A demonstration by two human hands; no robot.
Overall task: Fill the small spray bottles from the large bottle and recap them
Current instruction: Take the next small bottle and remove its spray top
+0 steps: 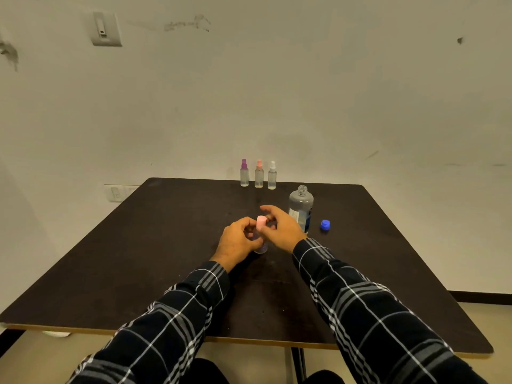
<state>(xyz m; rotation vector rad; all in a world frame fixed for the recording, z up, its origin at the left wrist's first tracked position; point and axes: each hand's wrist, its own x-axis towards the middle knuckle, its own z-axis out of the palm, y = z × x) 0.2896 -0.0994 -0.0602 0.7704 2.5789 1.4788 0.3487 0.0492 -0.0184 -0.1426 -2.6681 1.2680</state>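
Observation:
A small clear spray bottle [261, 247] stands at the middle of the dark table [166, 245], with a pink cap [261, 222] on top. My left hand [237, 242] wraps around the bottle's body. My right hand [279, 228] pinches the pink cap with thumb and fingers. Just right of my right hand stands the large clear bottle [301, 207], uncapped, partly hidden by that hand. Its blue cap [325, 225] lies on the table further right. Three small spray bottles stand in a row at the far edge: purple-topped [244, 173], pink-topped [259, 174] and white-topped [272, 176].
A pale wall rises right behind the table's far edge. The table's front edge runs just above my knees, with a metal leg [299, 361] beneath it. A wall socket [116, 193] sits low at the left.

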